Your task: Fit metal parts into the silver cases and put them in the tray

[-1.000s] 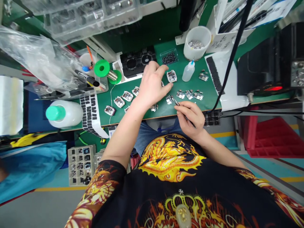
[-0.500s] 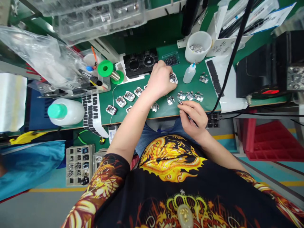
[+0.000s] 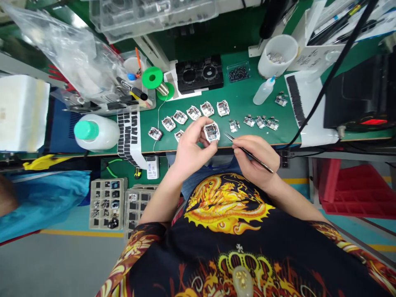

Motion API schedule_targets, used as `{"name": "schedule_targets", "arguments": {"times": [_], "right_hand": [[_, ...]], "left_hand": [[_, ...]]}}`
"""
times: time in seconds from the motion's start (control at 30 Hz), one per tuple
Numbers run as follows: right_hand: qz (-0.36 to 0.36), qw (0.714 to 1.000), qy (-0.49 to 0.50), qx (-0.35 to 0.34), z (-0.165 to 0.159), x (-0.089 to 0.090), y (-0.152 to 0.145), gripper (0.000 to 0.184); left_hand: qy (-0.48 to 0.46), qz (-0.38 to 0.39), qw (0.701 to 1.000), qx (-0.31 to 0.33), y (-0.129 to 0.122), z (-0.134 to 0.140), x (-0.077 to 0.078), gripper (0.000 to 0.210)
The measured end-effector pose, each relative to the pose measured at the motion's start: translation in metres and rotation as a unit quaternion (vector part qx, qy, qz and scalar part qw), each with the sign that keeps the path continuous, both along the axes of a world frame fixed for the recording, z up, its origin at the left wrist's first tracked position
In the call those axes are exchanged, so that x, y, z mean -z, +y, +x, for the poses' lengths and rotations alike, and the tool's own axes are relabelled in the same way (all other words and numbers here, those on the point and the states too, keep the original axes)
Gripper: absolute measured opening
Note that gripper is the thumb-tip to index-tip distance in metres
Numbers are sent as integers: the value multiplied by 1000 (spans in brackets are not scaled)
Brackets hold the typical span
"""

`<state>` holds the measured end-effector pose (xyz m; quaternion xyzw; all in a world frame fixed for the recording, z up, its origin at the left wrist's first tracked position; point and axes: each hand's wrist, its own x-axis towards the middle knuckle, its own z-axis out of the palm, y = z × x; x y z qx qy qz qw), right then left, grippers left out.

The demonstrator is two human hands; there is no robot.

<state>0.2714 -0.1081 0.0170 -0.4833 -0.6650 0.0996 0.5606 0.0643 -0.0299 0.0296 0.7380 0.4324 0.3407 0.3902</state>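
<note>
Over the front of our green workbench (image 3: 241, 93), our left hand (image 3: 193, 150) and right hand (image 3: 260, 149) sit close, the right pinching slim black tweezers (image 3: 256, 159), points near the white-rimmed watch-style casing (image 3: 212, 132) that the left pinches, leftward of loose circuit modules (image 3: 260, 121).

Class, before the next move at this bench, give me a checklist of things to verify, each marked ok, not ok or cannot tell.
1. Housing held: ok, in the left hand.
2. Tweezers held: ok, in the right hand.
3. Tweezer tips apart from the housing: ok, a gap shows.
4. Tips carrying a part: cannot tell, too small.
5. Other housings in one row: not ok, one lies nearer the front edge of the table.
</note>
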Motion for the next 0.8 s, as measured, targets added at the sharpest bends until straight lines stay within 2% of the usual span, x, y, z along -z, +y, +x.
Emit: {"name": "schedule_targets", "arguments": {"times": [0.23,0.5,0.8], "right_hand": [[-15,1000,-17,-17,-13,1,1,25],[-35,999,-23,-35,-18,5,0,22],[-29,998,-29,-38,-20,7,-1,21]], "left_hand": [[-1,-18,999,-30,-15,-10,4,49],[-5,-29,999,-30,-19,-16,9,50],[-52,-55,997,-21,-20,-16,15,49]]}}
